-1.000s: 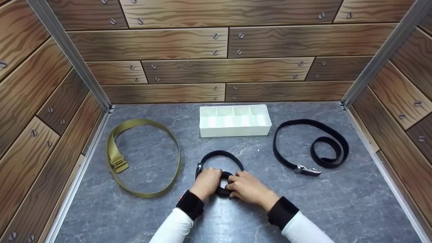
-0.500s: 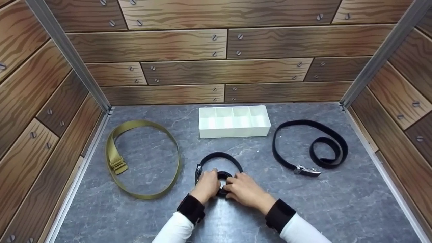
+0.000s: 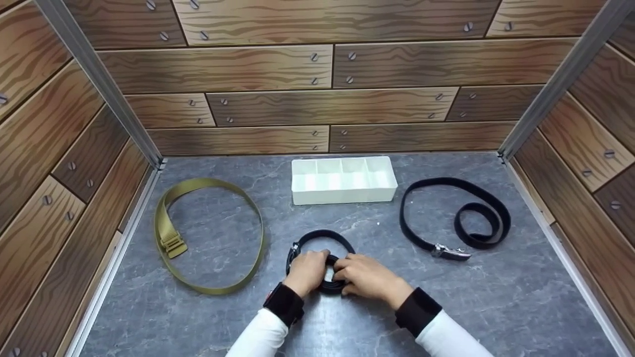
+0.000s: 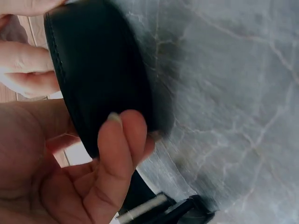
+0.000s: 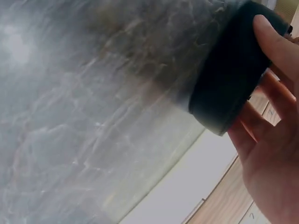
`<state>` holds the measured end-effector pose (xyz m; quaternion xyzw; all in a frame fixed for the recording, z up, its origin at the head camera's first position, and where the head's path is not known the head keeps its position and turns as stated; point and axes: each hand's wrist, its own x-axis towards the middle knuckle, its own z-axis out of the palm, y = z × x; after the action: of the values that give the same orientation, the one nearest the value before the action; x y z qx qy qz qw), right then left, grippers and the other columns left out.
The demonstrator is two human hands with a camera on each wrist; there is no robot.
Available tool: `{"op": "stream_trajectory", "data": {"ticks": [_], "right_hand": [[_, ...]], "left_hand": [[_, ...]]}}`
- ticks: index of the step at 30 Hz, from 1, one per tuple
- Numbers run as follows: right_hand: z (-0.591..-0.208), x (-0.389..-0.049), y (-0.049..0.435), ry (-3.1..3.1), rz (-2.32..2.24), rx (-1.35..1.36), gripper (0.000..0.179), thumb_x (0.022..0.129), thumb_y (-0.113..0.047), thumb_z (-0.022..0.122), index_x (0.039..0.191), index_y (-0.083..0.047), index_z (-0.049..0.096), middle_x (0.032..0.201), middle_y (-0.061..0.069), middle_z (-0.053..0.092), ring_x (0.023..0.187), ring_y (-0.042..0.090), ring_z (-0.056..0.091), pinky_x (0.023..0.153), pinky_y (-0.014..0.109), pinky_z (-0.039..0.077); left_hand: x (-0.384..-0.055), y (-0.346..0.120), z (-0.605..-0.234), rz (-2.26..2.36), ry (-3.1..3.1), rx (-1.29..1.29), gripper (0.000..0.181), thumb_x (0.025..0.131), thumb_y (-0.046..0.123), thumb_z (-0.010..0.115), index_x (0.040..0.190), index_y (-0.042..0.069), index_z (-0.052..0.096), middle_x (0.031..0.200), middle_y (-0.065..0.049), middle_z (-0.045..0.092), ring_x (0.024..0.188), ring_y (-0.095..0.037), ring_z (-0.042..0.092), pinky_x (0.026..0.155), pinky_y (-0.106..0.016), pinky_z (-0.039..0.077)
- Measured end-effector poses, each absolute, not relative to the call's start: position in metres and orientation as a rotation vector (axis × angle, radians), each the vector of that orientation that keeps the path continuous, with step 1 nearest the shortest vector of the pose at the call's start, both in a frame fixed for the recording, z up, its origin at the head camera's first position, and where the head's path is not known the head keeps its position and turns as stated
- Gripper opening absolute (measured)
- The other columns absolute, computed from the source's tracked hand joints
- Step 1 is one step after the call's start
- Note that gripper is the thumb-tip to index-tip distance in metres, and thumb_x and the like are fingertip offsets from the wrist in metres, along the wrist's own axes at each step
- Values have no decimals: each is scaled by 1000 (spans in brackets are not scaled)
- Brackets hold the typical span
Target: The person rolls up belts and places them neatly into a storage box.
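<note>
Both hands grip a black belt, partly wound into a tight coil (image 3: 331, 286) at the middle front of the grey surface. The left hand (image 3: 306, 271) pinches the coil's left side between thumb and fingers; in the left wrist view, its fingertips (image 4: 133, 128) lie on the smooth outer face of the strap (image 4: 93, 60). On the other side, the right hand (image 3: 369, 278) holds the coil, thumb outside and fingers inside in the right wrist view (image 5: 233, 74). The unwound strap (image 3: 325, 233) arcs behind the hands to a buckle (image 3: 293, 249) beside the left hand.
An olive webbing belt (image 3: 171, 243) lies in a wide loop on the left. Another black belt (image 3: 449, 181) with a silver buckle (image 3: 439, 250) lies loosely curled on the right. A white divided tray (image 3: 345, 197) stands at the back. Wood-patterned walls (image 3: 268, 106) enclose three sides.
The coil and both hands have shifted slightly toward the person, and the strap's arc came along. Both hands keep their hold. The other belts and the tray stay where they were.
</note>
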<state>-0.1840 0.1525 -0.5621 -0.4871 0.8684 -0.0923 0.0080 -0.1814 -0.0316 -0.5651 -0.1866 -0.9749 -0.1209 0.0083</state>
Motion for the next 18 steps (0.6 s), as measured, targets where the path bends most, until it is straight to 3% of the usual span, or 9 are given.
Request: {"op": "stream_trajectory", "data": {"ticks": [5,9,12,18], "right_hand": [[-563,-182,147,2774,-256,-1572,21,78,-36,79,91,-20,77,91,-5,60,77,16,53,66,31,45],[-567,-180,143,2865,-182,-1522,21,79,-41,76,88,-22,76,86,-5,57,73,17,51,62,32,43],[-570,-177,139,2939,-135,-1445,22,80,-44,75,87,-22,75,84,-4,56,71,19,51,60,34,44],[-572,-175,133,2932,-129,-1410,24,81,-41,75,92,-20,75,85,-3,59,72,19,54,64,35,46]], "left_hand": [[-181,-32,-564,-339,-3038,-616,13,92,15,56,100,13,65,86,-15,68,78,-32,66,60,-45,53],[-180,-35,-569,-476,-2931,-517,9,89,12,65,92,5,63,79,-18,67,71,-34,67,59,-44,53],[-179,-38,-572,-656,-2899,-434,17,84,13,72,85,2,58,75,-20,65,68,-38,67,57,-46,53],[-179,-38,-571,-664,-2966,-384,14,79,5,68,81,3,55,76,-20,65,67,-41,66,55,-47,52]]}}
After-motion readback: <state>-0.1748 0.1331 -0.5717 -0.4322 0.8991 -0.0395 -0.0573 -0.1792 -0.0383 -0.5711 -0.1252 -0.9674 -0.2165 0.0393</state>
